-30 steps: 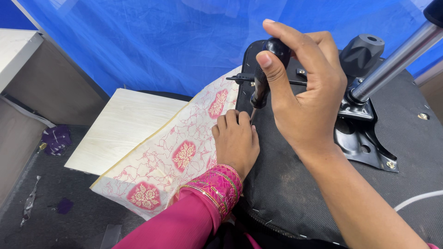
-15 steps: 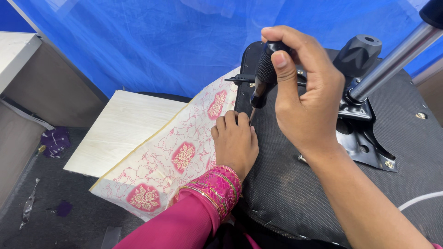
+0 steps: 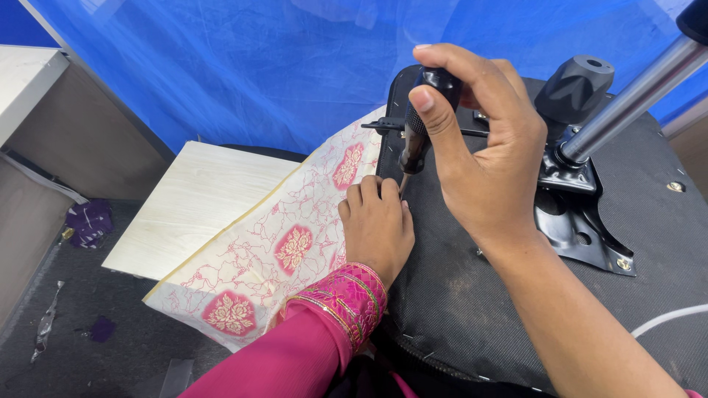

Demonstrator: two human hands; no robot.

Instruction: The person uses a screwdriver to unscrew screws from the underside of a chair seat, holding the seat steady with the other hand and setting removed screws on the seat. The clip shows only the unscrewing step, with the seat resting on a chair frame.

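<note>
Fastening step, by the look of it: right hand wrapped tight around black-handled screwdriver, tip down just above left hand, pressed flat on upturned black fabric chair seat. Next, probably steady downward pressure, tip seated squarely.

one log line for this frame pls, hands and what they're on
right hand: grips screwdriver, tip down | left hand: pressed on patterned fabric at black seat base edge | nearby: metal bracket

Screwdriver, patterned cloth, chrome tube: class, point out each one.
screwdriver [image 3: 414, 144], head view, on its dark handle.
patterned cloth [image 3: 295, 247], head view, on a pink flower patch.
chrome tube [image 3: 634, 96], head view, on its mid shaft.
</note>
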